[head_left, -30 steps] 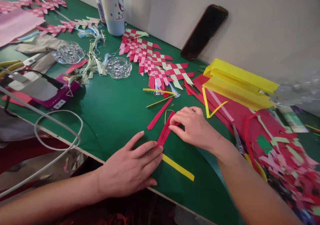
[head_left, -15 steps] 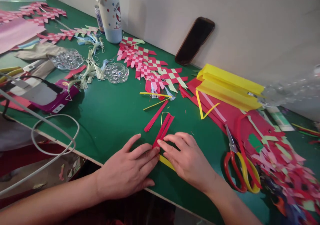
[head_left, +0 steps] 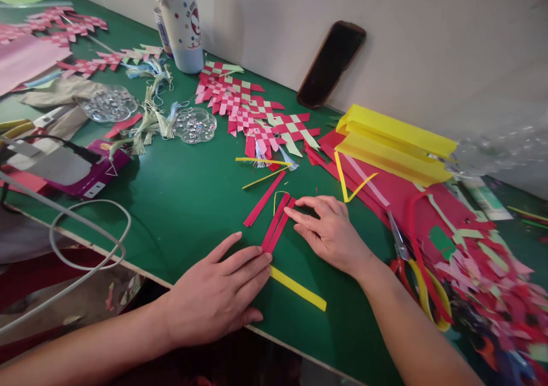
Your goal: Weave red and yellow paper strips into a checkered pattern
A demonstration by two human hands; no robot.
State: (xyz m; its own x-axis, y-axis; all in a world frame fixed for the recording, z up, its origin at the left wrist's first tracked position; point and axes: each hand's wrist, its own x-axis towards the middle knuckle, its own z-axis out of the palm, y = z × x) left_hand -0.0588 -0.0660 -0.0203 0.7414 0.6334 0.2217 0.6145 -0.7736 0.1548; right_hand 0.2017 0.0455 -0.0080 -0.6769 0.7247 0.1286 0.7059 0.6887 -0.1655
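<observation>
My left hand [head_left: 218,289] lies nearly flat on the green table, its fingers stretched out. Their tips press on the lower ends of two red paper strips [head_left: 276,225] that lie side by side. A yellow paper strip [head_left: 299,289] runs out from under those fingers toward the lower right. My right hand [head_left: 329,232] rests beside the upper part of the red strips. Its fingers are apart, and a fingertip touches the right strip's edge. Another red paper strip [head_left: 265,198] and thin yellow strips [head_left: 263,161] lie just beyond.
Scissors [head_left: 400,249] lie right of my right hand, by paper scraps [head_left: 492,294]. Woven paper fish [head_left: 252,106], a bead dish [head_left: 196,125] and a bottle [head_left: 182,26] stand farther back. A phone [head_left: 331,63] leans on the wall. A white cable [head_left: 128,226] loops at left.
My right hand has moved up and right along the red strips, uncovering more of the yellow strip. The left hand stays on the strips' lower ends.
</observation>
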